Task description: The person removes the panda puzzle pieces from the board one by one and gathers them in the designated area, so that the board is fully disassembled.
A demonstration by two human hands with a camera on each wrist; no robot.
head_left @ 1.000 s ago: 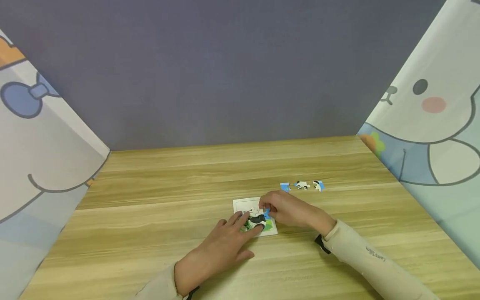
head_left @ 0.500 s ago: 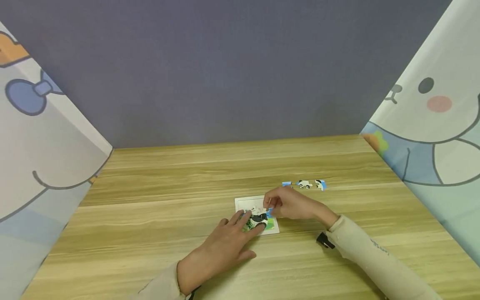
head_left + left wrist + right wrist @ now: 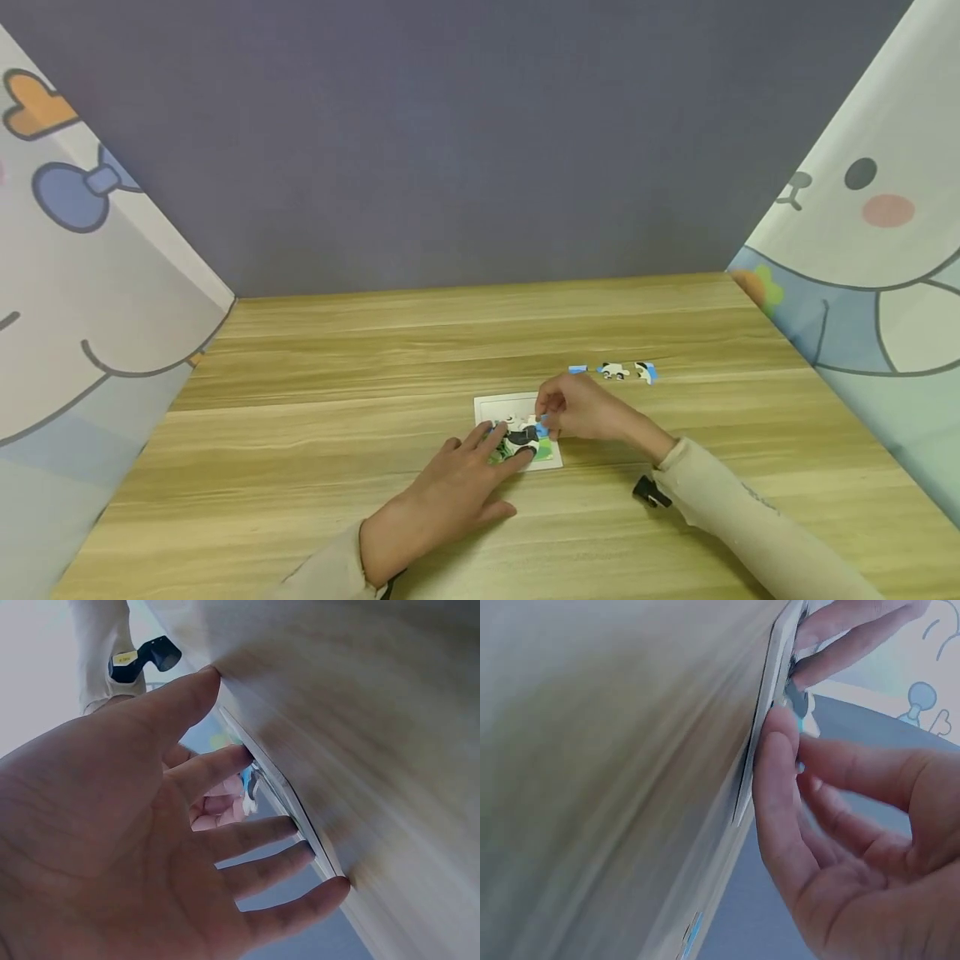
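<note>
A small panda jigsaw puzzle [image 3: 522,437] lies in its white tray [image 3: 491,408] on the wooden table. My left hand [image 3: 457,475] reaches over the tray's left side, fingers spread and fairly straight, fingertips pressing on the puzzle and tray. At the tray's right side, my right hand [image 3: 581,408] pinches a blue-edged puzzle piece [image 3: 543,427] between thumb and fingers, low over the picture. The right wrist view shows the right thumb [image 3: 776,761] right at the tray's edge, with most of the piece hidden by the fingers.
Behind the right hand lie a panda-face piece [image 3: 613,371], a black, white and blue piece [image 3: 646,372] and a partly hidden blue piece [image 3: 577,368]. A grey panel [image 3: 480,150] stands at the table's back, with cartoon-printed panels at both sides.
My right hand has shifted slightly away from me at the tray's right side, covering more of the loose blue piece. The left hand stays pressed on the puzzle. The head view has moved slightly.
</note>
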